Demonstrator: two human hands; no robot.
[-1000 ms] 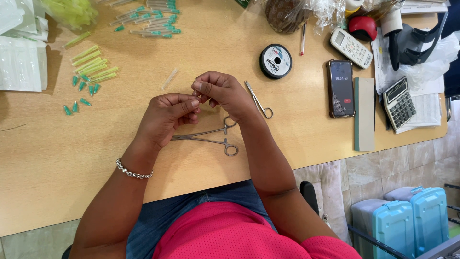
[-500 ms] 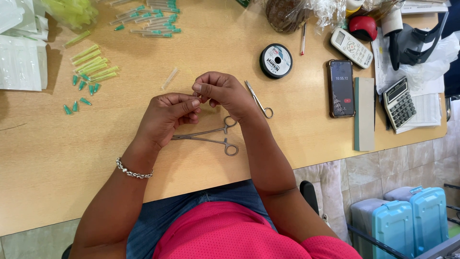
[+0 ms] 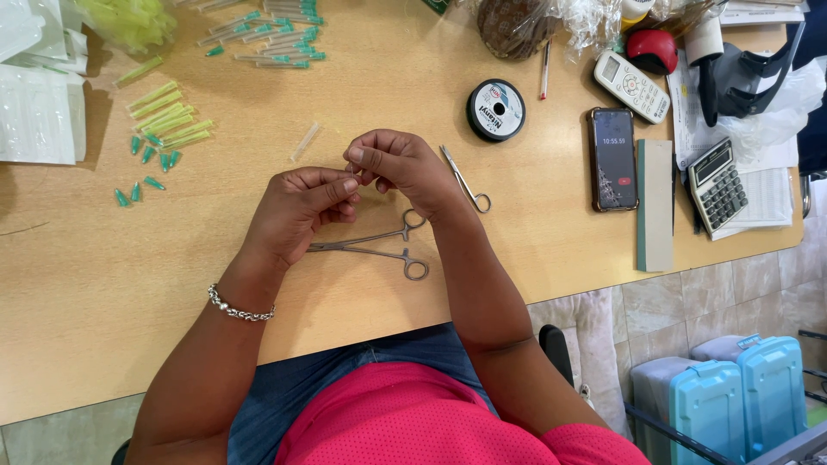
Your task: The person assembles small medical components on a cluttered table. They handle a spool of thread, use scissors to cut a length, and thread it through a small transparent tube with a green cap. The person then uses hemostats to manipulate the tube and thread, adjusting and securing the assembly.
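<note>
Your left hand (image 3: 297,207) and right hand (image 3: 401,164) meet fingertip to fingertip, both pinched on something too small to identify. Steel hinged forceps (image 3: 379,245) lie on the wooden bench (image 3: 517,258) at six o'clock, long axis nine-to-three, nearer your left. Small steel scissors (image 3: 465,181) at three o'clock.

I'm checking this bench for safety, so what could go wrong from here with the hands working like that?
The left hand and right hand pinch something too small to make out; if it slips it could be lost among the green caps. The right forearm lies close to the forceps and scissors and might knock them.
</note>
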